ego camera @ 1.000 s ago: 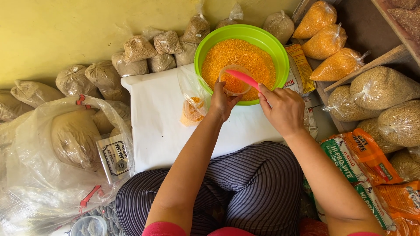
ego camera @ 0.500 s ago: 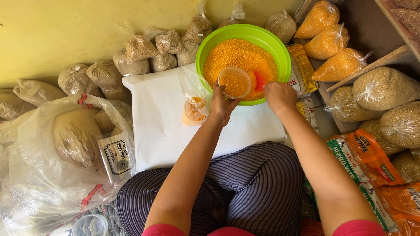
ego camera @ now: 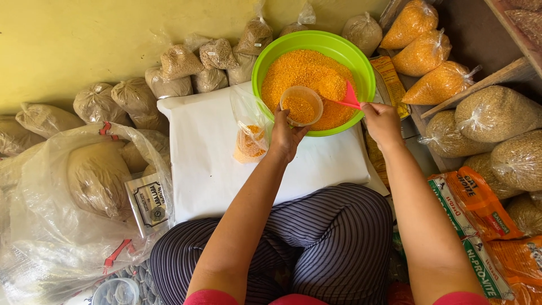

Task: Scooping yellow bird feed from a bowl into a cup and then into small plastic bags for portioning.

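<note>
Your left hand (ego camera: 287,137) has its grip closed on a small round clear plastic cup (ego camera: 301,105), part filled with orange grain and held over the near inner edge of the round green plastic bowl (ego camera: 367,68). The bowl is heaped with the same orange grain (ego camera: 305,70) and sits at the far edge of the white sheet (ego camera: 209,158) spread before your striped lap.

Your right hand (ego camera: 383,121) has its grip closed on the handle of a red plastic scoop (ego camera: 350,97), whose blade rests on the grain just right of the cup.

A small clear plastic bag (ego camera: 250,141) with a little orange grain lies on the white sheet, just left of your left hand. Tied bags of brown grain (ego camera: 179,62) line the far wall, and 3 tied bags of orange grain (ego camera: 423,53) sit on the shelf at the far right.
</note>
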